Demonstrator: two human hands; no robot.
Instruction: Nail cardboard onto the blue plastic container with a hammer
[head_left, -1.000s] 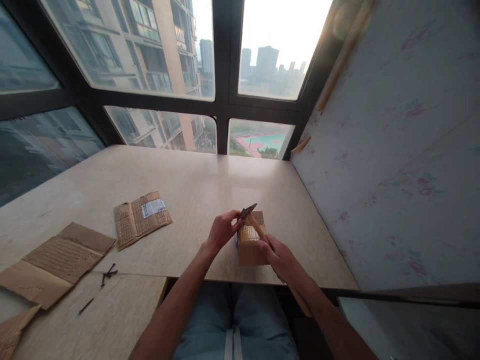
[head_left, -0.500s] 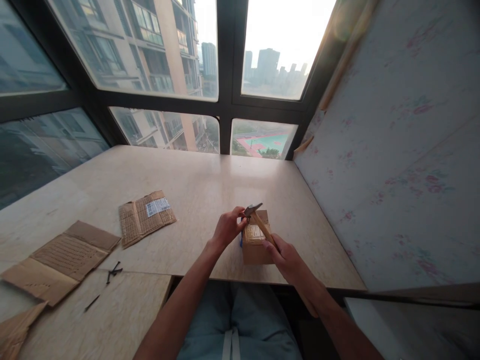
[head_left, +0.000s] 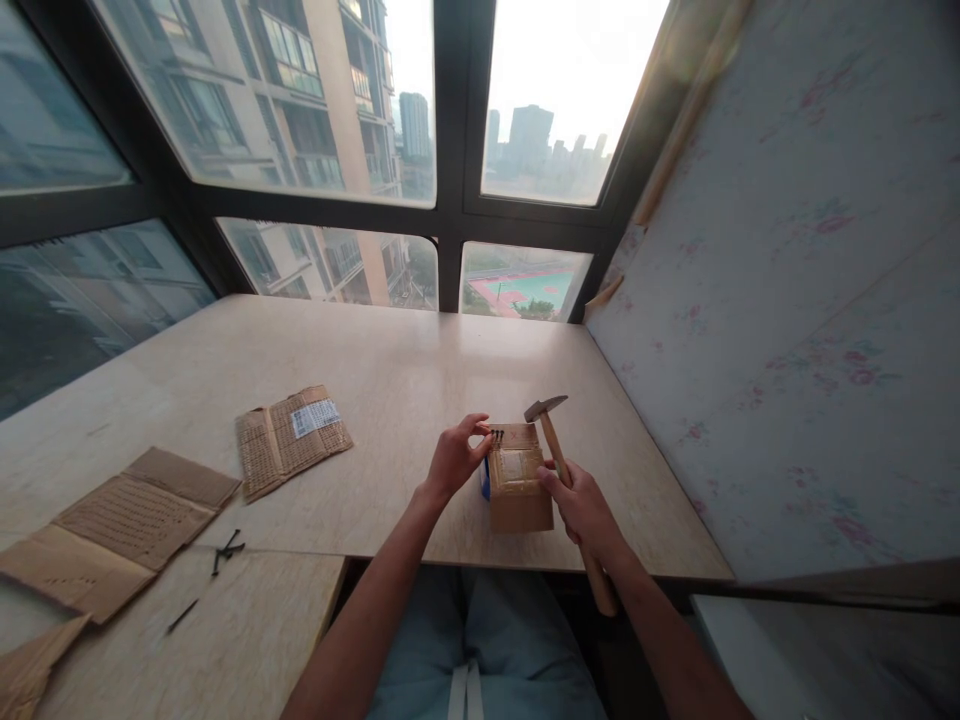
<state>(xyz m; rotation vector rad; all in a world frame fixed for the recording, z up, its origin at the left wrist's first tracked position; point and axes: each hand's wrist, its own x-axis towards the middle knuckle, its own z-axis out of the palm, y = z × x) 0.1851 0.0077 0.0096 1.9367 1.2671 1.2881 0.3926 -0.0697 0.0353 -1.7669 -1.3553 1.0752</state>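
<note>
A small cardboard box stands near the front edge of the beige table. Several dark nails stick up from the box's top left corner. My left hand is beside them, thumb and finger pinched at a nail. My right hand is wrapped round the wooden handle of a hammer. The hammer's metal head is raised above the right side of the box, clear of the nails.
Flat cardboard pieces lie on the left: one with a white label, a larger one. Loose dark nails lie by the table seam. A padded wall closes the right side; windows lie beyond the far edge.
The hammer head has lifted off the nails and swung up to the right. My left hand stays pinched at the nails on the box.
</note>
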